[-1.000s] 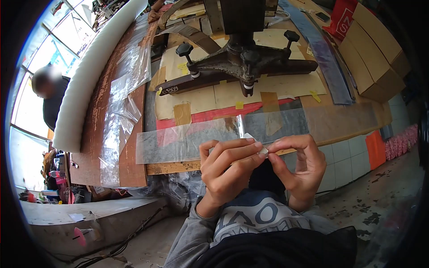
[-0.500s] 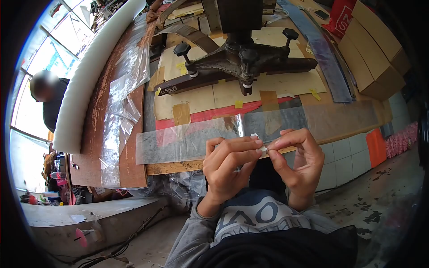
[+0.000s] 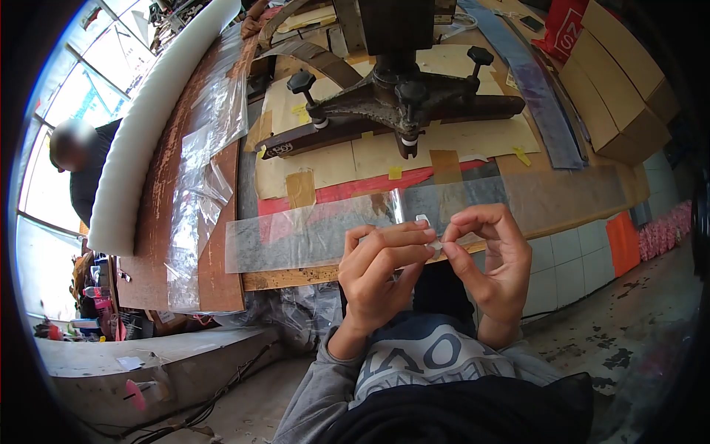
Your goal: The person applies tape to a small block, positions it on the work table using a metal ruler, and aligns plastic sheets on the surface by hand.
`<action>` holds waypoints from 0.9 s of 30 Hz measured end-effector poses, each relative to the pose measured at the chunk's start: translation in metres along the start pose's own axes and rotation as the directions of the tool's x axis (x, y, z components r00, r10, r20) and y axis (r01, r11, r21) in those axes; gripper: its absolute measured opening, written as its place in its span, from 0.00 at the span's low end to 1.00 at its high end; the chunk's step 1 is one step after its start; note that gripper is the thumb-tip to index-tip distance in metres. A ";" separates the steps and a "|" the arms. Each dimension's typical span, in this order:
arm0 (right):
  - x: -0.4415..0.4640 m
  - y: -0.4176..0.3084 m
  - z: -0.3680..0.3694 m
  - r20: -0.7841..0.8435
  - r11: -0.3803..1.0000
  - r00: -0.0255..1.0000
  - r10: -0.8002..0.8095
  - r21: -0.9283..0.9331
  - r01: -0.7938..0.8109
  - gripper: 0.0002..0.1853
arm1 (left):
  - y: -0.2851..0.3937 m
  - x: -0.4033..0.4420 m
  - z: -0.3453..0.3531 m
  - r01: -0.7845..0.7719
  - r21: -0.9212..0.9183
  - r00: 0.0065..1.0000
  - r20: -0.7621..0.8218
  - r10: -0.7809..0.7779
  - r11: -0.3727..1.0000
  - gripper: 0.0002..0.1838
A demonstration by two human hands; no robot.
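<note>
In front of my chest, near the table's front edge, both hands meet at a small white piece [image 3: 435, 245] whose kind I cannot make out. My left hand [image 3: 381, 270] is closed on it, fingers bent and pressed together. From the other side, the thumb and forefinger of my right hand [image 3: 488, 259] pinch at its edge. A bit of white [image 3: 422, 219] also shows above the left fingertips. Just beyond lies a clear plastic sheet [image 3: 318, 229] along the table edge, with a shiny strip [image 3: 399, 206] across it.
A heavy dark press head [image 3: 403, 111] with black knobs stands over a taped board [image 3: 333, 163]. Clear plastic bags [image 3: 200, 192] and a white foam roll [image 3: 155, 126] lie left. A cardboard box [image 3: 617, 96] sits right. Another person [image 3: 85, 170] is at far left.
My right hand has shifted slightly, its fingers a little higher and further left. The left hand stays almost in place, with slightly more white showing above its fingertips.
</note>
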State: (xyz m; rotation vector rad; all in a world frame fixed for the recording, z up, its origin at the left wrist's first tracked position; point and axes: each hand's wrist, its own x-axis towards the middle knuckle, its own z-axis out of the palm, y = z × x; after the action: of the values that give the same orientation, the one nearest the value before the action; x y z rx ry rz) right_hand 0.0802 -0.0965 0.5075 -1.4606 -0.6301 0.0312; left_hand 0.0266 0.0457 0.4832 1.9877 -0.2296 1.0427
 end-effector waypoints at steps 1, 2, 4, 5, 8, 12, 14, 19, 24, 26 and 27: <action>0.000 0.000 0.001 -0.018 0.999 1.000 0.019 0.035 -0.019 0.11 | 0.000 -0.001 -0.001 0.029 -0.033 0.999 0.014 -0.029 0.999 0.12; -0.001 0.000 0.003 -0.035 0.997 0.999 0.039 0.071 -0.037 0.11 | 0.000 -0.001 -0.001 0.059 -0.066 0.998 0.029 -0.057 0.996 0.11; -0.001 0.002 0.003 -0.060 0.994 0.997 0.052 0.099 -0.046 0.10 | -0.008 -0.010 0.004 0.193 -0.315 0.981 0.040 -0.190 0.929 0.13; -0.001 0.004 0.003 -0.069 0.995 0.997 0.044 0.091 -0.037 0.10 | -0.012 -0.014 0.006 0.252 -0.430 0.966 0.058 -0.252 0.867 0.14; -0.001 0.012 -0.002 -0.089 1.000 0.996 0.014 0.018 -0.012 0.09 | -0.015 -0.015 0.006 0.341 -0.645 0.923 0.093 -0.373 0.684 0.15; -0.004 0.024 -0.015 -0.140 0.993 0.990 0.021 -0.116 -0.037 0.06 | -0.026 -0.021 0.003 0.300 -0.770 0.911 0.057 -0.407 0.563 0.14; -0.005 0.032 -0.027 -0.192 0.987 0.981 0.037 -0.149 -0.067 0.03 | -0.026 -0.023 0.000 0.312 -0.784 0.888 0.040 -0.458 0.537 0.14; -0.005 0.062 -0.065 -0.396 0.889 0.918 0.001 -0.420 -0.182 0.04 | -0.034 -0.039 -0.013 0.339 -0.755 0.835 -0.033 -0.549 0.561 0.15; -0.007 0.084 -0.101 -0.421 0.502 0.862 -0.284 -0.831 -0.241 0.06 | -0.039 -0.059 -0.029 0.341 -0.699 0.785 -0.155 -0.599 0.629 0.14; -0.002 0.084 -0.120 -0.381 0.447 0.886 -0.264 -0.862 -0.237 0.06 | -0.041 -0.065 -0.040 0.368 -0.600 0.766 -0.237 -0.597 0.710 0.11; 0.003 0.084 -0.131 -0.364 0.420 0.896 -0.253 -0.876 -0.237 0.06 | -0.045 -0.069 -0.046 0.355 -0.563 0.761 -0.289 -0.580 0.746 0.10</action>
State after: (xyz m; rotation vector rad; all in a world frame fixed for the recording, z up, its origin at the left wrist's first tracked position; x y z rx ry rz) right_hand 0.1663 -0.2032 0.4331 -2.4424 -0.2174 -0.7873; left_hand -0.0218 0.0937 0.4177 1.2056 0.2618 0.9488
